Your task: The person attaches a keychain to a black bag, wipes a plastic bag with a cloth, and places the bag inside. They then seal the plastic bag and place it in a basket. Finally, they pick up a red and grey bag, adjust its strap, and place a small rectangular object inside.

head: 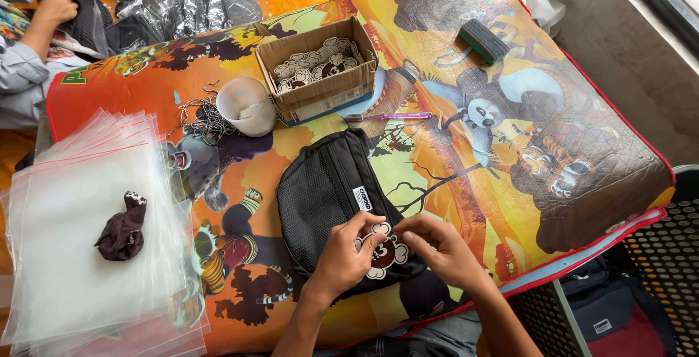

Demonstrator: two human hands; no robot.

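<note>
Down near the front edge of the desk (466, 182) with its colourful cartoon cover, the left hand (342, 255) and right hand (440, 248) both pinch a flower-shaped white-and-brown paper tag (384, 254), each grip clenched on it, over a black fabric mesh-pocket pouch (328, 189).

Work surface: table under bright cartoon-print cover (466, 182), orange/yellow, red-edged. Resting directly on it:
- open cardboard box (320, 73) w/ black-and-white cut-out tags, upper centre;
- white plastic cup (247, 106) just left of box, touching tangle of thin cords (207, 118);
- purple pen (389, 117) just in front of box;
- dark green block (483, 40) at far right;
- black mesh-front pouch (328, 189) near front edge;
- stack of clear bags (73, 233) at left, topped by dark brown cloth wad (122, 232).
</note>
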